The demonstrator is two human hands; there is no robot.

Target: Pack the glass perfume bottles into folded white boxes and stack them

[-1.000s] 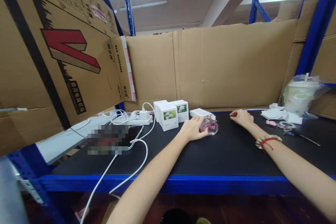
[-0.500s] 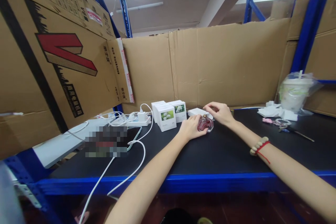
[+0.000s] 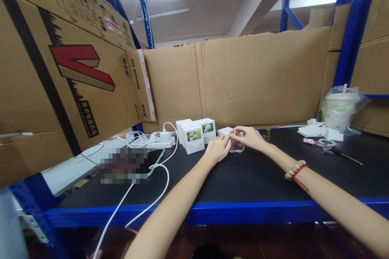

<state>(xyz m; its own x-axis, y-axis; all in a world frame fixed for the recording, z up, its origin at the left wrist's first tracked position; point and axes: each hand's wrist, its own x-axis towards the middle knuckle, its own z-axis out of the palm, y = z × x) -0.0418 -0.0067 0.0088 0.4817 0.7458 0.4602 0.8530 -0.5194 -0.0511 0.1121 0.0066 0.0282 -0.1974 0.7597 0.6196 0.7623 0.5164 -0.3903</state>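
Observation:
A round, clear glass bottle with pinkish-red contents and a gold neck, which looks like a perfume bottle [image 3: 237, 147], stands on the black table top. My left hand [image 3: 218, 148] is closed against its left side, fingers up near the neck. From above and the right, my right hand [image 3: 247, 136] pinches at the gold top; the fingers partly cover it, so any small part between them is hidden. Just behind the bottle lies a white box [image 3: 224, 131], half covered by my hands. Left of my hands stand several white boxes with flower pictures [image 3: 194, 139].
A small gold cylinder [image 3: 268, 132] stands behind my right wrist. To the right are a bagged drink cup [image 3: 339, 109], crumpled white paper [image 3: 313, 129] and keys [image 3: 326, 144]. On the left lie a power strip [image 3: 154, 141], a white cable [image 3: 168, 174] and a blurred-out device [image 3: 124, 165]. Cardboard walls [image 3: 261, 77] enclose the table.
My right hand has moved left from the white box to the bottle's gold top. My left fingers have shifted up toward the neck, and the bottle looks more upright.

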